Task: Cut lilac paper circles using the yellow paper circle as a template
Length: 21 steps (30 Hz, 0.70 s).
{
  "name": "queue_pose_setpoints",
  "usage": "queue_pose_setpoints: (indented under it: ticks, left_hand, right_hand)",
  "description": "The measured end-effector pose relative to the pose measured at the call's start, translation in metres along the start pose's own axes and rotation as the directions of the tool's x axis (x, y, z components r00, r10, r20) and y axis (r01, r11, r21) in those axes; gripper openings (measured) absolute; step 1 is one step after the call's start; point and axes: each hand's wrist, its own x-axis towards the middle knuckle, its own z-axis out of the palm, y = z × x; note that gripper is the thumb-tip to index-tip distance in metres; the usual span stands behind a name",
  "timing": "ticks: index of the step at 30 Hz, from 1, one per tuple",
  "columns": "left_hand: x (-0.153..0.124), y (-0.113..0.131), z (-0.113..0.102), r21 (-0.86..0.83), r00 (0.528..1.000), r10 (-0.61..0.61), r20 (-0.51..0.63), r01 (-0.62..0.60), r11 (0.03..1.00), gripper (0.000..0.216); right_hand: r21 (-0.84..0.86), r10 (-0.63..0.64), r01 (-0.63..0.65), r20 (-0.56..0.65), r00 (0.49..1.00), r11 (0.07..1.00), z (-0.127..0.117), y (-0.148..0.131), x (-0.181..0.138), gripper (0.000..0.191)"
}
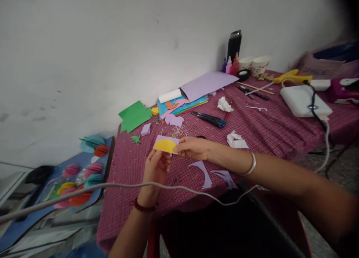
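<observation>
Between my two hands I hold a yellow paper half-oval (pixel 165 145) laid against a small lilac paper rectangle (pixel 175 140). My left hand (pixel 157 162) pinches the lower left edge from below. At the right end, my right hand (pixel 190 147) grips both papers between thumb and fingers. Behind them on the checked cloth lie lilac rounded cutouts (pixel 174 120) and a folded lilac paper piece (pixel 146 129). Curved lilac offcuts (pixel 204 174) rest below my right forearm. A blue-black utility knife (pixel 209 119) lies farther back.
Green paper (pixel 135 116) lies at the far left corner. Crumpled tissue (pixel 224 104), a glue gun (pixel 293 77), a white box (pixel 305 100) and a black bottle (pixel 234 45) stand rightward. A pale cable (pixel 179 187) crosses in front. Coloured paper ornaments (pixel 93 169) sit on a blue surface at left.
</observation>
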Motion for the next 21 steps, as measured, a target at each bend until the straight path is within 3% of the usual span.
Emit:
queue_pose_setpoints:
  ticks: [5, 11, 13, 15, 17, 19, 21]
  left_hand:
    - [-0.003, -0.004, 0.007, -0.025, 0.994, -0.032, -0.105, 0.029, 0.999, 0.03]
    - [0.0, 0.002, 0.01, -0.101, 0.986, -0.083, -0.142, 0.069, 0.993, 0.026]
    - [-0.001, 0.003, 0.01, -0.182, 0.983, -0.079, -0.167, 0.048, 0.982, 0.025]
    - [-0.004, 0.005, 0.009, -0.256, 0.979, -0.077, -0.187, 0.027, 0.966, 0.024]
    - [-0.009, 0.007, 0.007, -0.315, 0.977, -0.073, -0.199, 0.007, 0.949, 0.023]
    - [-0.016, 0.008, 0.006, -0.364, 0.976, -0.07, -0.207, -0.011, 0.931, 0.022]
    - [-0.022, 0.01, 0.005, -0.407, 0.974, -0.074, -0.213, -0.02, 0.913, 0.022]
  right_hand:
    - [-0.275, -0.129, 0.11, -0.051, 0.99, 0.955, 0.004, 0.002, -0.001, 0.014]
    - [-0.449, -0.216, 0.239, 0.104, 0.971, 0.861, 0.006, -0.007, -0.001, 0.018]
    - [-0.542, -0.297, 0.313, 0.119, 0.947, 0.78, -0.001, -0.012, -0.004, 0.02]
    - [-0.762, -0.381, 0.32, 0.104, 0.919, 0.563, -0.012, -0.015, -0.008, 0.019]
    - [-0.96, -0.415, 0.196, 0.098, 0.905, 0.199, -0.025, -0.015, -0.015, 0.016]
    - [-0.991, -0.355, 0.099, 0.125, 0.927, -0.089, -0.036, -0.011, -0.023, 0.018]
    - [-0.97, -0.286, 0.066, 0.134, 0.949, -0.234, -0.043, -0.006, -0.028, 0.021]
